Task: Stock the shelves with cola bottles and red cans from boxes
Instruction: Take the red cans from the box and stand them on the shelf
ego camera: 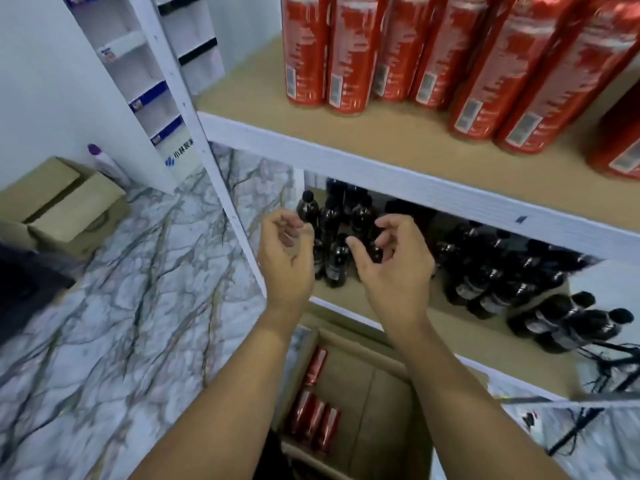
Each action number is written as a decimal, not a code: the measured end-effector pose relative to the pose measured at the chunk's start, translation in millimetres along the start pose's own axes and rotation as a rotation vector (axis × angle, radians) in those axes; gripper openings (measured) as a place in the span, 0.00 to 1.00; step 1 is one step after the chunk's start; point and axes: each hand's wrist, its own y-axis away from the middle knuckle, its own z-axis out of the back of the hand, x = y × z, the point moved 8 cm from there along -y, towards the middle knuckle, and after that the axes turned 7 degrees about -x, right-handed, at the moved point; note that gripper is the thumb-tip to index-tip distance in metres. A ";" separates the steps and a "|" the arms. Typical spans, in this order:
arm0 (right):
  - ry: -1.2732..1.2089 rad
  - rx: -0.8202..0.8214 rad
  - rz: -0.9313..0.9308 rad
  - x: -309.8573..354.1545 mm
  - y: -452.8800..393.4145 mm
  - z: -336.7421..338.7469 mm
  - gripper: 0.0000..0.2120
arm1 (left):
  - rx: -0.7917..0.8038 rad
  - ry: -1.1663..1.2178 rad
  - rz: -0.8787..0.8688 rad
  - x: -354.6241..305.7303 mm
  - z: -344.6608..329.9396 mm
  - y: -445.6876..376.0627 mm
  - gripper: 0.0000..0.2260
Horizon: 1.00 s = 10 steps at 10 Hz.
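Shelf edge [398,178] over cola bottles [337,261] — box [388,393] below.

Even bright light, soft motion blur throughout (wide-angle bending at edges).

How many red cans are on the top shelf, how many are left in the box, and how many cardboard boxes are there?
Red cans on the top shelf: 7 in view
Red cans in the box: 4
Cardboard boxes: 2, the other by the wall
Total: 13
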 end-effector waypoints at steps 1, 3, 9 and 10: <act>0.069 0.100 -0.130 -87.5 59.2 -25.3 0.16 | 0.109 -0.107 0.146 91.5 -6.8 66.3 0.05; 0.214 0.471 -0.524 -282.8 228.1 -85.6 0.13 | 0.433 -0.432 0.469 314.9 5.1 229.6 0.04; 0.307 0.993 -1.256 -548.0 632.2 -169.6 0.45 | 1.136 -1.232 0.749 642.8 87.9 519.7 0.20; 0.263 1.003 -1.243 -551.0 644.3 -177.6 0.45 | 1.182 -1.255 0.689 650.8 82.2 524.0 0.23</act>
